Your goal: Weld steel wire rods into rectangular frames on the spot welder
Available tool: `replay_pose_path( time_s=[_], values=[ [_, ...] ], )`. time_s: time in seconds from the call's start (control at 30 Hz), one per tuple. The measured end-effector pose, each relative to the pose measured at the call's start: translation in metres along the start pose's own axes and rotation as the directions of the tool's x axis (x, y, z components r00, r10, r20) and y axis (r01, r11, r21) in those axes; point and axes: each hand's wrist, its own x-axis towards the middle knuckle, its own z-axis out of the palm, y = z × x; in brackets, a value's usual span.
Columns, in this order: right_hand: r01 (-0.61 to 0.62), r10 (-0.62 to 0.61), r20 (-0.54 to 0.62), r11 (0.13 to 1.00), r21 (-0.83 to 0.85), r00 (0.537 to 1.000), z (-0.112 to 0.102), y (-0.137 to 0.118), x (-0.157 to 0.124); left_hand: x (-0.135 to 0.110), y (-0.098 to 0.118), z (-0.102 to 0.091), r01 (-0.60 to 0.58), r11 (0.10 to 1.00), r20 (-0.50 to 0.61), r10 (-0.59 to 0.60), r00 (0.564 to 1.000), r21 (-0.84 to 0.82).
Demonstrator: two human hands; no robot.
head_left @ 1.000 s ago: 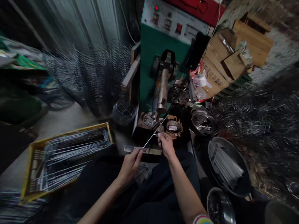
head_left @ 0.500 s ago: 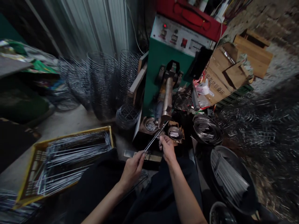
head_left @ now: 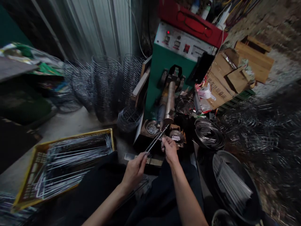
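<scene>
My left hand [head_left: 135,168] pinches the near end of a thin metal rod [head_left: 155,140]. The rod slants up to the right, and its far tip sits under the copper-coloured electrode [head_left: 169,102] of the green welding machine [head_left: 164,59]. My right hand [head_left: 168,148] is closed on the rod close to that tip, beside a small metal dish [head_left: 175,135]. A second small dish [head_left: 152,127] of tiny metal pieces sits just left of the electrode. Both forearms reach out over my dark-clothed lap.
A yellow crate [head_left: 70,157] of wire frames lies on the floor at left. Stacked wire baskets [head_left: 103,84] stand behind it. At right are coiled wire rings [head_left: 208,131], a dark basin [head_left: 255,207] of straight rods, cardboard boxes [head_left: 231,75] and tangled wirework.
The view has tilted up and drifted left a little. Both hands keep their grip on the rod, its tip staying at the electrode.
</scene>
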Motion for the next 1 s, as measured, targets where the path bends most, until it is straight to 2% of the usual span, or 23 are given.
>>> replay_pose_path(
  time_s=[0.33, 1.0],
  values=[
    [-0.005, 0.005, -0.005, 1.0, -0.009, 1.0, 0.0018, -0.0091, 0.0008, 0.0009, 0.0059, -0.001, 0.017, 1.0, -0.001, -0.017, 1.0, -0.02],
    [0.029, -0.029, 0.005, 0.999, -0.035, 1.0, 0.0046, -0.0052, 0.0069, 0.0057, 0.0076, -0.0016, 0.059, 0.997, 0.001, -0.059, 0.998, -0.049]
  ],
)
